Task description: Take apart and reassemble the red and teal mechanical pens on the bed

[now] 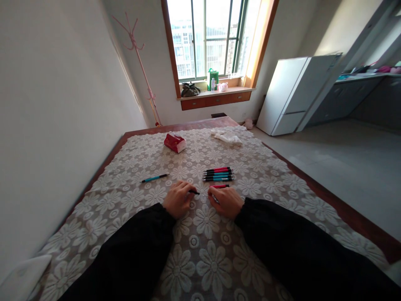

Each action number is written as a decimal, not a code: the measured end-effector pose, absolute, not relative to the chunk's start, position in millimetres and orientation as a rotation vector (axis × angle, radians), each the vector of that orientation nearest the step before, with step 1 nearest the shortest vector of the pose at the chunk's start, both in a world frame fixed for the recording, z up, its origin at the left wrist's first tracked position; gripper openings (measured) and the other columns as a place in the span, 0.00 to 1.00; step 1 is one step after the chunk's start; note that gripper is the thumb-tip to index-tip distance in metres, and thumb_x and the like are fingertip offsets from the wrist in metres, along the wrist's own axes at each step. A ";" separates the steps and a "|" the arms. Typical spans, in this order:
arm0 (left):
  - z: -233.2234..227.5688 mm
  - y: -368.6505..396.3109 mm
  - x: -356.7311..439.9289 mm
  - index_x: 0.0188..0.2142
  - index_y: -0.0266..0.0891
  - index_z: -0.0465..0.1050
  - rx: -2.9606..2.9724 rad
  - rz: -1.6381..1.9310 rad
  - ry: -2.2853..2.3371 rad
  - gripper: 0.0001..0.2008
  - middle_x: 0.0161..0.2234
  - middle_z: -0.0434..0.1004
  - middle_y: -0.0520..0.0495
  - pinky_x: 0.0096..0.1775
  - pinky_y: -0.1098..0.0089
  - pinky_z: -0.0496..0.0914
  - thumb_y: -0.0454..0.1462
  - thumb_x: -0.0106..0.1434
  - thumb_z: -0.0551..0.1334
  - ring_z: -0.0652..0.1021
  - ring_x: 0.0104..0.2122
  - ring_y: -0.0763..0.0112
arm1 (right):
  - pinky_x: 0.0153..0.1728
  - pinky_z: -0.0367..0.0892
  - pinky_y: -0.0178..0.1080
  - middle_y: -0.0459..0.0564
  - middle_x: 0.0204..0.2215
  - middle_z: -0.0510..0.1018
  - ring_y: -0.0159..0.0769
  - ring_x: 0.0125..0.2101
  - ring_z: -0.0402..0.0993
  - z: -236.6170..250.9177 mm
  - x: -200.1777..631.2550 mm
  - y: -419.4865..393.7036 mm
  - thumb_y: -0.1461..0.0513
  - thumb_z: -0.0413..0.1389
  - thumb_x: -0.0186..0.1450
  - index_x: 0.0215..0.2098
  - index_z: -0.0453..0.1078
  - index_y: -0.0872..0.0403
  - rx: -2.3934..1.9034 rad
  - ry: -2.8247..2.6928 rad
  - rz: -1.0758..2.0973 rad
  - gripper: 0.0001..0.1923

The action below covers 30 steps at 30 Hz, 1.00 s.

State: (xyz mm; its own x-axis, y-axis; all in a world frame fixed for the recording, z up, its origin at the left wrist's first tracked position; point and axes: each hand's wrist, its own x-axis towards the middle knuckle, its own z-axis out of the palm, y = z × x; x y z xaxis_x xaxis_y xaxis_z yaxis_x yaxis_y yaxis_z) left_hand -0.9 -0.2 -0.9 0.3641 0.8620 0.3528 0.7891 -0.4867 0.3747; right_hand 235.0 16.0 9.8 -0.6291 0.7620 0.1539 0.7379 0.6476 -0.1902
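Pinched in the fingers of the left hand (179, 199): black pen part (194, 192), long axis pointing just past three o'clock. Pinched opposite, in the right hand (226, 202): thin pale rod (205, 195), aimed toward nine o'clock, just apart. Lying at twelve o'clock from the latter: red pen (221, 186).

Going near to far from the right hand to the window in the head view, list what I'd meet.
Right hand → red pen → group of pens → white crumpled item → windowsill → window.
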 end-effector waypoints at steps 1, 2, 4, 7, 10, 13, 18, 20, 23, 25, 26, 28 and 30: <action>-0.7 -0.3 -1.0 0.42 0.45 0.76 2.474 0.776 1.490 0.09 0.41 0.79 0.49 0.49 0.60 0.70 0.31 0.64 0.62 0.75 0.46 0.61 | 0.28 0.48 0.38 0.48 0.34 0.82 0.35 0.31 0.76 9.9 235.0 16.1 0.59 0.48 0.71 0.42 0.70 0.52 -1.231 -2.641 0.159 0.10; -0.6 -0.3 -1.1 0.43 0.46 0.76 2.474 0.782 1.472 0.09 0.41 0.79 0.49 0.48 0.61 0.70 0.31 0.65 0.61 0.76 0.45 0.62 | 0.28 0.48 0.38 0.48 0.34 0.82 0.35 0.31 0.76 10.0 235.0 16.2 0.59 0.48 0.71 0.42 0.70 0.52 -1.235 -2.635 0.159 0.10; -0.5 -0.4 -1.2 0.43 0.46 0.76 2.471 0.800 1.435 0.09 0.41 0.79 0.50 0.47 0.62 0.71 0.31 0.67 0.61 0.76 0.44 0.63 | 0.28 0.48 0.38 0.47 0.33 0.82 0.34 0.30 0.75 9.7 234.9 16.1 0.59 0.48 0.71 0.42 0.70 0.51 -1.238 -2.623 0.160 0.10; -0.8 -0.4 -1.6 0.44 0.45 0.76 2.471 0.820 1.378 0.09 0.42 0.79 0.50 0.48 0.63 0.71 0.31 0.67 0.61 0.76 0.44 0.64 | 0.28 0.48 0.38 0.47 0.32 0.81 0.34 0.29 0.74 8.8 234.9 15.7 0.59 0.48 0.71 0.42 0.70 0.51 -1.230 -2.608 0.157 0.10; -1.3 -0.2 -2.2 0.44 0.46 0.76 2.472 0.833 1.346 0.10 0.42 0.80 0.50 0.48 0.63 0.71 0.32 0.68 0.61 0.76 0.45 0.64 | 0.28 0.48 0.38 0.47 0.32 0.81 0.34 0.29 0.74 8.5 235.2 15.5 0.59 0.48 0.71 0.42 0.70 0.51 -1.213 -2.603 0.161 0.10; -1.2 -0.1 -2.2 0.45 0.46 0.77 2.483 0.828 1.311 0.10 0.42 0.80 0.49 0.48 0.63 0.71 0.32 0.68 0.61 0.77 0.44 0.64 | 0.28 0.48 0.37 0.47 0.32 0.81 0.34 0.29 0.74 9.0 235.5 15.7 0.59 0.48 0.71 0.42 0.70 0.52 -1.198 -2.602 0.176 0.10; 0.5 -1.3 0.3 0.47 0.45 0.77 2.527 0.823 1.164 0.10 0.44 0.81 0.49 0.48 0.65 0.72 0.32 0.69 0.60 0.77 0.45 0.65 | 0.29 0.51 0.36 0.47 0.32 0.81 0.34 0.31 0.76 8.0 235.5 14.2 0.60 0.47 0.71 0.41 0.70 0.52 -1.095 -2.617 0.213 0.10; 1.1 -2.0 1.3 0.48 0.45 0.76 2.541 0.838 1.098 0.10 0.44 0.81 0.48 0.48 0.65 0.72 0.33 0.70 0.60 0.77 0.44 0.66 | 0.29 0.52 0.36 0.47 0.32 0.81 0.35 0.31 0.76 7.1 235.4 12.6 0.60 0.48 0.70 0.44 0.69 0.52 -1.058 -2.619 0.224 0.10; 0.8 -2.6 1.5 0.48 0.43 0.76 2.550 0.856 1.073 0.09 0.40 0.82 0.47 0.45 0.66 0.73 0.36 0.71 0.60 0.78 0.42 0.66 | 0.30 0.56 0.36 0.48 0.33 0.81 0.37 0.31 0.76 6.7 235.7 11.2 0.63 0.51 0.65 0.52 0.66 0.53 -1.010 -2.614 0.223 0.17; -0.7 -2.6 0.7 0.48 0.42 0.77 2.539 0.864 1.113 0.09 0.38 0.81 0.47 0.44 0.67 0.74 0.37 0.71 0.60 0.79 0.40 0.66 | 0.33 0.59 0.37 0.49 0.34 0.80 0.39 0.33 0.76 6.9 236.9 12.9 0.65 0.51 0.62 0.54 0.64 0.55 -0.948 -2.616 0.230 0.21; -1.7 -2.5 0.2 0.48 0.42 0.77 2.526 0.873 1.136 0.09 0.38 0.81 0.47 0.43 0.68 0.74 0.37 0.71 0.61 0.79 0.39 0.67 | 0.34 0.61 0.37 0.50 0.34 0.80 0.39 0.34 0.76 6.9 237.9 14.8 0.67 0.50 0.61 0.53 0.64 0.56 -0.914 -2.607 0.238 0.21; -3.7 -2.1 -0.5 0.47 0.43 0.77 2.491 0.902 1.156 0.09 0.37 0.81 0.47 0.43 0.68 0.75 0.38 0.70 0.62 0.80 0.38 0.68 | 0.38 0.63 0.37 0.51 0.35 0.80 0.39 0.36 0.77 6.3 240.7 20.0 0.67 0.49 0.64 0.50 0.65 0.56 -0.874 -2.555 0.253 0.16; -4.8 -1.8 -0.7 0.47 0.42 0.78 2.459 0.954 1.139 0.09 0.37 0.81 0.48 0.43 0.69 0.75 0.38 0.69 0.63 0.80 0.38 0.68 | 0.38 0.63 0.37 0.51 0.34 0.80 0.38 0.35 0.77 4.6 243.6 25.6 0.65 0.49 0.68 0.46 0.66 0.55 -0.872 -2.500 0.256 0.09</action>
State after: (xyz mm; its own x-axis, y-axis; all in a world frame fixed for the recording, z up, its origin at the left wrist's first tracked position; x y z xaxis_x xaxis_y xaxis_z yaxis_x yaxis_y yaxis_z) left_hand -0.7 -1.8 -4.8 0.4749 0.7544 0.4531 0.5783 -0.6556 0.4856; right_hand 243.6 25.6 4.6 -0.6835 0.6259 0.3756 0.5367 0.7797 -0.3225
